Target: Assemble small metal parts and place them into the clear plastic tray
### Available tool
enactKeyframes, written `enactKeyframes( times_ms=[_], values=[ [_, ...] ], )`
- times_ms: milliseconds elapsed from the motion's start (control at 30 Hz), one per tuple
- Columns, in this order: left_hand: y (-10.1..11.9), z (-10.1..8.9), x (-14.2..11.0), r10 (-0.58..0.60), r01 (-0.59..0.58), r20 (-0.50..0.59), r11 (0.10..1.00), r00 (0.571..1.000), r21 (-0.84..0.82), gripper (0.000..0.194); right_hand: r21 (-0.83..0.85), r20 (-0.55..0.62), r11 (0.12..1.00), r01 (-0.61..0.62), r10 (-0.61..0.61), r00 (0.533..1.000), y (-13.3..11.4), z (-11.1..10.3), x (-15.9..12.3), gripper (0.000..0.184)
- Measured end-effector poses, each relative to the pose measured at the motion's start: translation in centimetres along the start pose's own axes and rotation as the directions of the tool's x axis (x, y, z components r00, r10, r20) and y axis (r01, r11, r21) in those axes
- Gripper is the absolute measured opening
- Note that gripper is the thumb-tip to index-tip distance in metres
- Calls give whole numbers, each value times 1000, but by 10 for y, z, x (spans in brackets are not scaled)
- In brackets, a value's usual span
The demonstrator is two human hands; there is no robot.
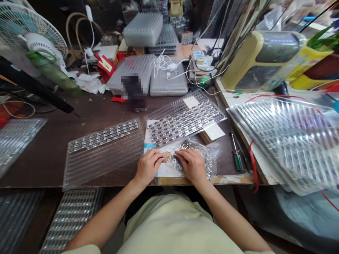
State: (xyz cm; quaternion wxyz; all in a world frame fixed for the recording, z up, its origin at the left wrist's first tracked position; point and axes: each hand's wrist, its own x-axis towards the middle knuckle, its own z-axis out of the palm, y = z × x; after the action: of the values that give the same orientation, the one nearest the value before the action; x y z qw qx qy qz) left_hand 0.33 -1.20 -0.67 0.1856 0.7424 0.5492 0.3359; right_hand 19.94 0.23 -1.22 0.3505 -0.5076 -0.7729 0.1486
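Note:
My left hand [148, 166] is pinched closed at the near edge of the table, with a small shiny metal part [164, 157] at its fingertips. Just beside them lies a small orange-brown piece [167, 156]. My right hand [194, 165] rests over a clear plastic bag of small metal parts [209, 165], fingers bent together; whatever they grip is hidden. Beyond both hands, a clear ribbed tray [182, 121] holds rows of small black-and-silver parts. Another such tray [106, 151], partly filled along its far side, lies to the left of my left hand.
A green-handled screwdriver [236, 157] lies right of the bag. Stacked filled trays [286, 141] overhang the right edge. Closed plastic cases [169, 83] with a white cable [162, 63] stand behind. A fan [34, 35] and green bottle [50, 70] are at far left.

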Motion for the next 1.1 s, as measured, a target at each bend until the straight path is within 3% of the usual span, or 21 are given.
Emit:
enactKeyframes(
  times_ms=[200, 367, 567, 733, 867, 967, 1100],
  values=[
    [-7, -4, 2, -161, 129, -146, 971, 976, -202, 15, -45, 91, 999, 22, -18, 996, -22, 16, 11, 12],
    [-7, -4, 3, -179, 142, -132, 958, 975, -251, 15, -151, 114, 987, 53, -36, 993, -28, 24, 13, 10],
    [-9, -1, 3, -192, 153, -127, 952, 973, -266, 15, -255, 153, 965, 58, -19, 988, -16, 5, 5, 25],
    [-10, -1, 3, -218, 178, -123, 945, 968, -274, 15, -225, 178, 966, 128, -88, 980, -2, -1, -3, 14],
    [-11, -3, 5, -244, 205, -101, 932, 965, -299, 16, -255, 140, 960, 116, -82, 987, 0, 6, -3, 18],
    [-8, -5, 10, -224, 187, -96, 938, 970, -292, 17, -292, 122, 951, 102, -69, 990, -1, 9, -2, 17],
    [3, -4, 14, -84, 72, -57, 980, 995, -187, 15, -206, 43, 976, 62, -54, 998, 0, 6, -1, 16]
  ],
)
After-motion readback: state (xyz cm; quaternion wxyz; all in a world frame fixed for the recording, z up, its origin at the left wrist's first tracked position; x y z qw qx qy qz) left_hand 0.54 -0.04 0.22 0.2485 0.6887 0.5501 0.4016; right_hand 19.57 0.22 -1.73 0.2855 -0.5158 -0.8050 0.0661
